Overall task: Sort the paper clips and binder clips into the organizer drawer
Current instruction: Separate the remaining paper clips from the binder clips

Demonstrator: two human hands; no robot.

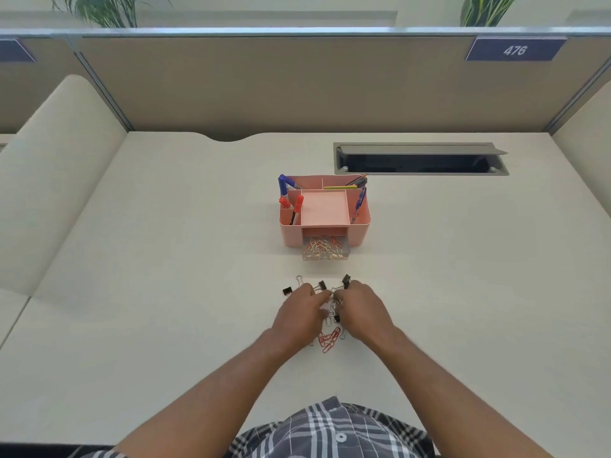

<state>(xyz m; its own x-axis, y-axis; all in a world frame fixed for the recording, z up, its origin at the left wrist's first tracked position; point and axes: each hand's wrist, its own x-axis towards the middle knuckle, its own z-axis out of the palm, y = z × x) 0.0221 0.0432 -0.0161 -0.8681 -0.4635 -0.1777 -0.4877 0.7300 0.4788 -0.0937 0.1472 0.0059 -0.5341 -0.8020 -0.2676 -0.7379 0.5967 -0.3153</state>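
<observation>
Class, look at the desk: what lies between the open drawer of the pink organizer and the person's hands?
Head view: bare desk, then black binder clips just beyond the fingertips.

**One number on the partition sign**

The only writing that can be read is the number "476", in pale slanted digits on a dark blue sign. The sign is fixed near the top of the beige partition behind the desk, toward the right side of the view, just under the partition's metal top rail.

A second dark blue sign of the same kind sits on the partition at the far left edge, cut off by the frame; no digits can be made out on it.

The markers standing in the pink organizer carry printing too small to read.
</observation>
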